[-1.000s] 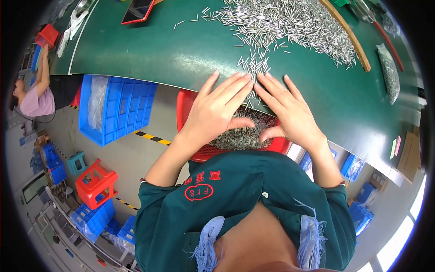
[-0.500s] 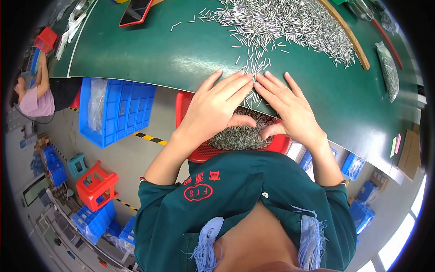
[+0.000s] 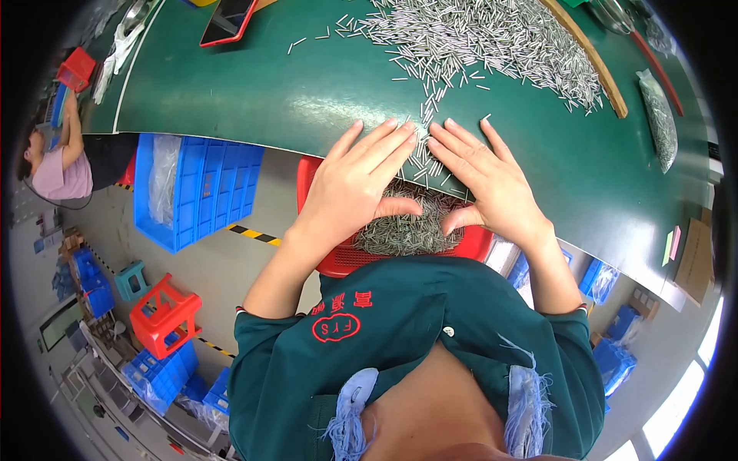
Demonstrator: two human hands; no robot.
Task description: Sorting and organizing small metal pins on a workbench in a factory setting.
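Observation:
My left hand (image 3: 355,170) lies over the near edge of the green table (image 3: 254,100), its fingers stretched out and nearly flat. On the other side of a narrow strip of small metal pins (image 3: 423,157), my right hand (image 3: 490,173) is spread in the same way. Fingertips of both hands rest beside or on the pins; neither hand grips anything. Farther back is a large heap of silvery pins (image 3: 477,34). Below the table edge, under my thumbs, a red basket (image 3: 338,261) holds many more pins (image 3: 411,230).
A wooden strip (image 3: 592,58) borders the heap on the right, with a bag of pins (image 3: 658,123) beyond. A red-edged phone (image 3: 229,21) lies far left. Blue crates (image 3: 219,184) and a red stool (image 3: 163,313) stand left. A co-worker (image 3: 61,165) is at the far left.
My left hand has shifted slightly left, widening the gap between the hands. Pins between them have moved nearer the table edge, thinning the strip behind. My right hand has barely moved.

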